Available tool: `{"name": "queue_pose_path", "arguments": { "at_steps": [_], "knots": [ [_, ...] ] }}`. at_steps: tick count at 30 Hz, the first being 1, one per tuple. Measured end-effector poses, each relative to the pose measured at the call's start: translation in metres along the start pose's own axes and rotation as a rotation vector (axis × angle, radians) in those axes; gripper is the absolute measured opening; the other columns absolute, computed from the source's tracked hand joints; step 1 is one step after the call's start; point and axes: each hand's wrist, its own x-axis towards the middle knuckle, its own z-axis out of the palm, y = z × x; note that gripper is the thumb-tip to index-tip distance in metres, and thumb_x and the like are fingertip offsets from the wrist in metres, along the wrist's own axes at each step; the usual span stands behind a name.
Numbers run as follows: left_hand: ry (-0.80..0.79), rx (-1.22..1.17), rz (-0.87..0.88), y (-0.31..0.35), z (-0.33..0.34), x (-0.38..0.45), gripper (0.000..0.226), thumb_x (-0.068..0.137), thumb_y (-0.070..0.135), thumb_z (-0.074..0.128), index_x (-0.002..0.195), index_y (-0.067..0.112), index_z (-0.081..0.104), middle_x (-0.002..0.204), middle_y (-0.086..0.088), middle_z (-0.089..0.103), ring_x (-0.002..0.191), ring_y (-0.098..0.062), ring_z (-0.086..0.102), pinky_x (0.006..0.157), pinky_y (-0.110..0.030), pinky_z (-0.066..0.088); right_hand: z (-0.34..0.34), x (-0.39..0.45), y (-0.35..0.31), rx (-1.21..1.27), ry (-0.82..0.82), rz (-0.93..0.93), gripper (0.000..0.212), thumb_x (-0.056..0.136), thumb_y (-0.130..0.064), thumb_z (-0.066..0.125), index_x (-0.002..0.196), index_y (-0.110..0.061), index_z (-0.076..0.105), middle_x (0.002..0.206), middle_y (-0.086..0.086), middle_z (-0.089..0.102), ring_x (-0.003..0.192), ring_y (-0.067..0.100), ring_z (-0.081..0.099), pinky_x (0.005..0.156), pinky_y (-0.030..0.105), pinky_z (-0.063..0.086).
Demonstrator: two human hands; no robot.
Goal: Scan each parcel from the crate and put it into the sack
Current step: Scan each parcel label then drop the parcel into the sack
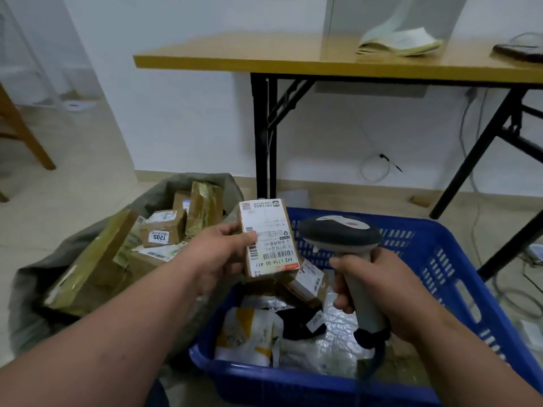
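Holding a small cardboard box (269,237) up over the near-left corner of the blue crate (458,277), label side facing the camera. The left hand (219,254) is gripping it along its left edge, thumb curled across the label near a barcode. The box's long axis is running roughly away from the person, tilted a little to the right. The right hand (379,284) is wrapped tight around the handle of the scanner (342,233); the scanner head is sitting just beside the box's right edge, nearly touching. Whether its window is aimed at the label cannot be told from here.

The sack (38,292) is lying open to the left of the crate, already holding several brown boxes. It is on the left hand's side, so that hand is the nearer one for the drop, judging by position.

Box look: plain brown card, white shipping label covering most of the top face, several barcodes, print upside down to the camera. Soft mailers and another box are lying in the crate below.
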Motion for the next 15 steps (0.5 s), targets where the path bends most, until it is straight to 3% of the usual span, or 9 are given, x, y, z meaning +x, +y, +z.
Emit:
{"name": "queue_pose_path", "arguments": {
  "at_steps": [4,9,13,15],
  "knots": [
    [0.033,0.023,0.024,-0.001,-0.014,0.003,0.021,0.092,0.024,0.065,0.112,0.019,0.067,0.091,-0.003,0.077,0.078,-0.016,0.075,0.051,-0.024,0.054,0.008,0.002,-0.004,-0.044,-0.034,-0.011,0.02,0.086,-0.02,0.068,0.091,-0.002,0.064,0.066,0.011,0.069,0.058,0.028,0.068,0.056,0.034,0.054],
    [0.048,0.024,0.047,0.001,-0.026,0.009,0.024,0.088,0.021,0.07,0.111,0.02,0.068,0.093,-0.006,0.077,0.08,-0.024,0.075,0.061,-0.031,0.055,0.021,0.008,-0.01,0.019,-0.048,-0.009,0.018,0.087,-0.017,0.067,0.084,0.0,0.062,0.062,0.014,0.066,0.053,0.026,0.065,0.051,0.032,0.052],
    [0.051,-0.095,0.001,0.004,-0.03,0.008,0.026,0.087,0.014,0.07,0.112,0.009,0.064,0.092,-0.011,0.077,0.077,-0.022,0.075,0.05,-0.026,0.054,0.028,0.01,-0.015,0.039,-0.067,-0.022,0.018,0.087,-0.017,0.067,0.081,0.0,0.062,0.062,0.014,0.066,0.054,0.027,0.065,0.05,0.032,0.052],
    [0.053,-0.124,-0.02,0.005,-0.032,0.006,0.029,0.087,0.013,0.069,0.114,0.008,0.06,0.091,-0.009,0.077,0.075,-0.02,0.075,0.052,-0.028,0.055,0.03,0.01,-0.017,0.011,-0.084,-0.036,0.019,0.086,-0.017,0.068,0.08,0.0,0.063,0.063,0.014,0.066,0.055,0.028,0.066,0.053,0.034,0.053]
  ]
}}
